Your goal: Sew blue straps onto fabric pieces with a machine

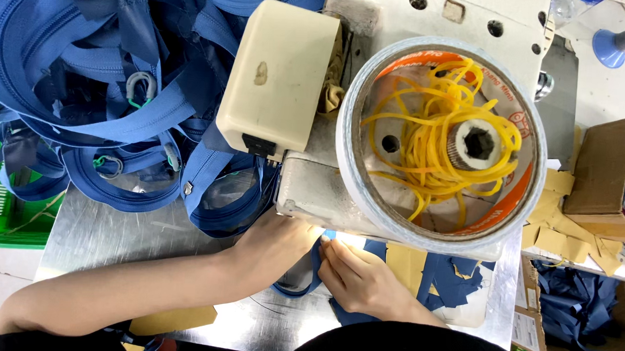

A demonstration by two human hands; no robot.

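Steel table (106, 233); sewing machine (428, 96) partly hides hands (323, 264).

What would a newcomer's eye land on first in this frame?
Probably the wide tape roll on top of the sewing machine, holding a tangle of yellow rubber bands. Next, the heap of blue zippered pieces piled at upper left. Below the machine, the left hand and right hand pinch a blue strip.

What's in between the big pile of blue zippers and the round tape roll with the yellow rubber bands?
In the head view, a cream-coloured box on the sewing machine sits between the blue zipper pile and the tape roll holding yellow rubber bands.
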